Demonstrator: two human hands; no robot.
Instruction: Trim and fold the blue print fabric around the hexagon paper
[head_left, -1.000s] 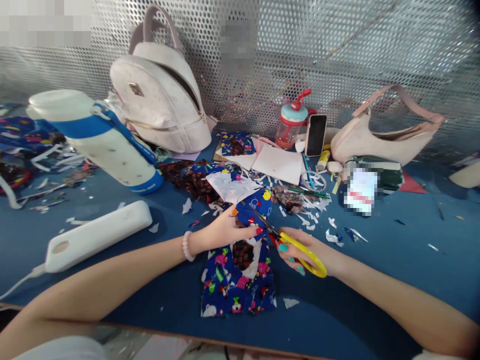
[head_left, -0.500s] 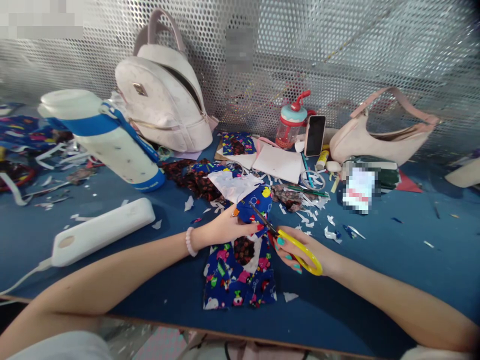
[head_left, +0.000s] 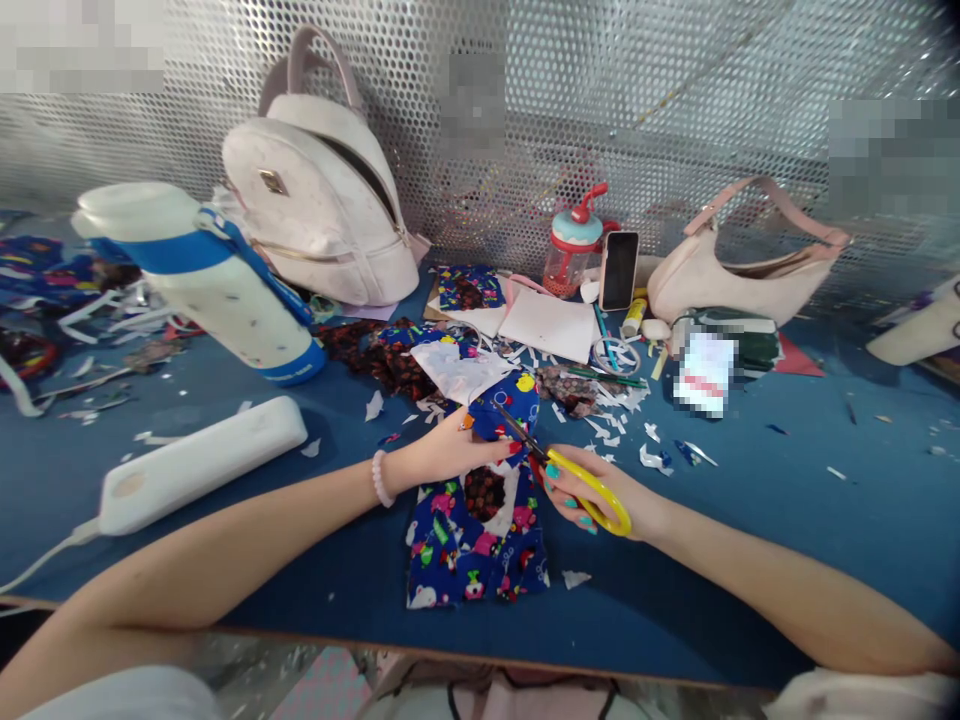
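Yellow-handled scissors [head_left: 592, 488] are in my right hand [head_left: 592, 480], whose fingers wrap round the handles. Their dark blades point up and left over a piece of blue patterned fabric [head_left: 499, 412]. My left hand [head_left: 457, 445] pinches this fabric, thumb on top, close to the blades. Below both hands lies a larger blue patterned fabric piece [head_left: 472, 560] with a dark flowered patch and white material near its top; whether it joins the upper piece cannot be made out. A crumpled white piece [head_left: 457, 370] sits just above my left hand.
Left are a tilted white and blue bottle [head_left: 217, 300], a white power strip [head_left: 206, 465] and a white backpack [head_left: 322, 200]. Behind stand a red-lidded cup [head_left: 574, 245], a phone [head_left: 619, 270] and a pink handbag [head_left: 742, 270]. White scraps [head_left: 604, 430] litter the blue table [head_left: 712, 570].
The camera view has shifted slightly. My hands, the scissors and the fabric keep nearly the same positions relative to one another.
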